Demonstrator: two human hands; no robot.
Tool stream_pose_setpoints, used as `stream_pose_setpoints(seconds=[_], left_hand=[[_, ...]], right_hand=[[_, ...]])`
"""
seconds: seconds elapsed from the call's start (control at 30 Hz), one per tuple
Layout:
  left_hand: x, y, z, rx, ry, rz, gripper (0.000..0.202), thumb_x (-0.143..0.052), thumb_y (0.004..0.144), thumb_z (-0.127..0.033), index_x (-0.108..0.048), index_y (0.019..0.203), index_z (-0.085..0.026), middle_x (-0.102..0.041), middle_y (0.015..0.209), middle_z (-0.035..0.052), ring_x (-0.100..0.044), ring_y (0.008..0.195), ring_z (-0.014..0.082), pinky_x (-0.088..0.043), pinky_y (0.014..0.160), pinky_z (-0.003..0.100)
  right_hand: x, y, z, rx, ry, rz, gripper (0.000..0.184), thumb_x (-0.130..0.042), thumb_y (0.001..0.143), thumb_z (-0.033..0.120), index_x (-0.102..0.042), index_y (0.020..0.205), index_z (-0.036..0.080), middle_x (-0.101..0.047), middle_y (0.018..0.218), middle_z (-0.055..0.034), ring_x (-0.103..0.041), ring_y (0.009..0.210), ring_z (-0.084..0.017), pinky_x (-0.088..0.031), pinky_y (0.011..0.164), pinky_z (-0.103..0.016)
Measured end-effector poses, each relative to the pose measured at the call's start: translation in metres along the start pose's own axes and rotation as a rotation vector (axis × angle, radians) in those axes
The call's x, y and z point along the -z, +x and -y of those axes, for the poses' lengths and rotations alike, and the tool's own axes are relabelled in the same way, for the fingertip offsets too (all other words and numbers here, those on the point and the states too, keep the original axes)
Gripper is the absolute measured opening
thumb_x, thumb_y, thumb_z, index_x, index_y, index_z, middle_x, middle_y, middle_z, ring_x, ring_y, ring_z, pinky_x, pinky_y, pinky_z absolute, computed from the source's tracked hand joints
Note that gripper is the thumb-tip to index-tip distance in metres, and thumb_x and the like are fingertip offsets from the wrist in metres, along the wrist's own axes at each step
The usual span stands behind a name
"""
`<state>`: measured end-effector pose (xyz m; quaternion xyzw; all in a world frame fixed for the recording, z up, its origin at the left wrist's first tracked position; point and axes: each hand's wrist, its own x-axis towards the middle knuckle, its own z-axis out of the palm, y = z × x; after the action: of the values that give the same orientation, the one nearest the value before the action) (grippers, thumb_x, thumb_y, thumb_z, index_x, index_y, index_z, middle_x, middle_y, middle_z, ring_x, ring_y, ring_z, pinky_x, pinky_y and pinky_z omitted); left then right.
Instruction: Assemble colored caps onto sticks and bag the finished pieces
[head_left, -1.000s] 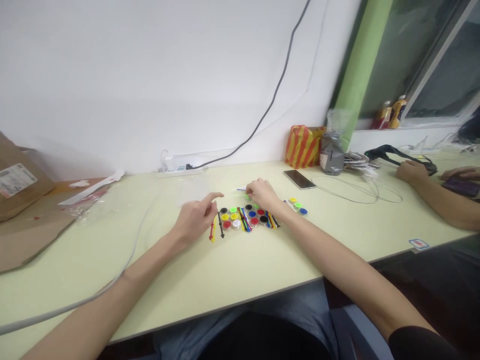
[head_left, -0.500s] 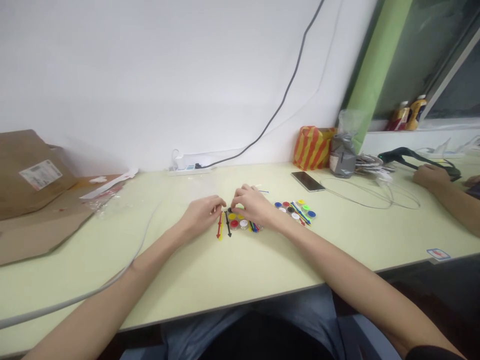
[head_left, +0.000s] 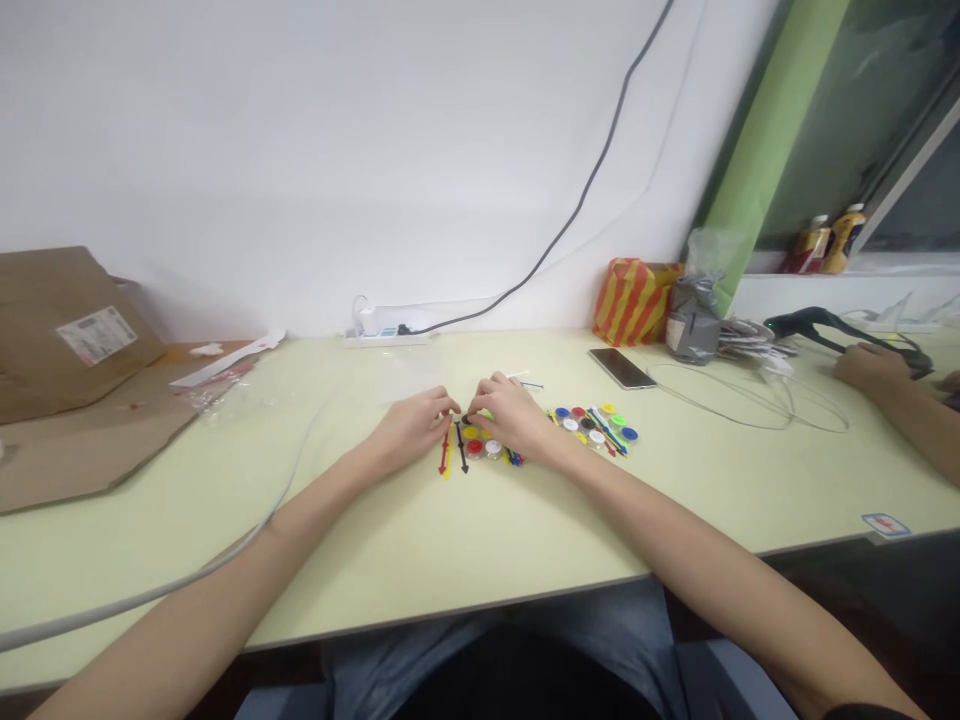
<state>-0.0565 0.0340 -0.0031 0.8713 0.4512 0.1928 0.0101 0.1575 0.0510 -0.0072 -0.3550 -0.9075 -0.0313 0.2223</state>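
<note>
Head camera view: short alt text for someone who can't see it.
The left hand and right hand almost meet at the fingertips over a cluster of small coloured discs on a pale table. A second cluster lies to their right, a phone behind it.

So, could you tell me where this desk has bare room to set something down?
The desk is bare between the grey cable and the left hand, and from the right hand out to the sticker along the near edge. Crowded: the coloured pots at both hands, and the phone and bundle of wires behind.
</note>
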Motion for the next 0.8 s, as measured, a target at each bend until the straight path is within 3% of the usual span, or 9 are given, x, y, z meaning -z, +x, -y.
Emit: stream_pose_setpoints(seconds=[0.43, 0.7, 0.8], left_hand=[[-0.0027, 0.0012, -0.004, -0.092, -0.036, 0.059, 0.045, -0.038, 0.094, -0.017, -0.071, 0.123, -0.026, -0.069, 0.128, 0.0027, -0.067, 0.11, 0.023, -0.05, 0.098, 0.035], [-0.0021, 0.0047, -0.0023, -0.073, 0.025, 0.057, 0.038, -0.04, 0.099, -0.03, -0.072, 0.119, -0.023, -0.071, 0.115, 0.0081, -0.066, 0.104, 0.0259, -0.051, 0.091, 0.038], [-0.0064, 0.0095, -0.0007, -0.075, 0.018, 0.034, 0.035, -0.042, 0.099, -0.034, -0.074, 0.109, -0.024, -0.072, 0.108, 0.0076, -0.065, 0.101, 0.0257, -0.05, 0.086, 0.037]], right_hand=[[0.003, 0.0009, 0.0061, -0.112, -0.019, -0.117, 0.023, -0.052, 0.102, 0.022, -0.07, 0.088, 0.018, -0.069, 0.095, -0.0074, -0.051, 0.1, -0.023, -0.032, 0.083, -0.036], [0.0065, 0.0013, 0.0069, -0.147, -0.004, -0.141, 0.024, -0.051, 0.101, 0.019, -0.069, 0.084, 0.018, -0.069, 0.093, -0.0072, -0.052, 0.099, -0.022, -0.031, 0.082, -0.036], [0.0062, 0.0022, 0.0072, -0.146, 0.002, -0.14, 0.024, -0.051, 0.1, 0.02, -0.068, 0.084, 0.018, -0.069, 0.093, -0.0074, -0.051, 0.099, -0.022, -0.032, 0.082, -0.036]])
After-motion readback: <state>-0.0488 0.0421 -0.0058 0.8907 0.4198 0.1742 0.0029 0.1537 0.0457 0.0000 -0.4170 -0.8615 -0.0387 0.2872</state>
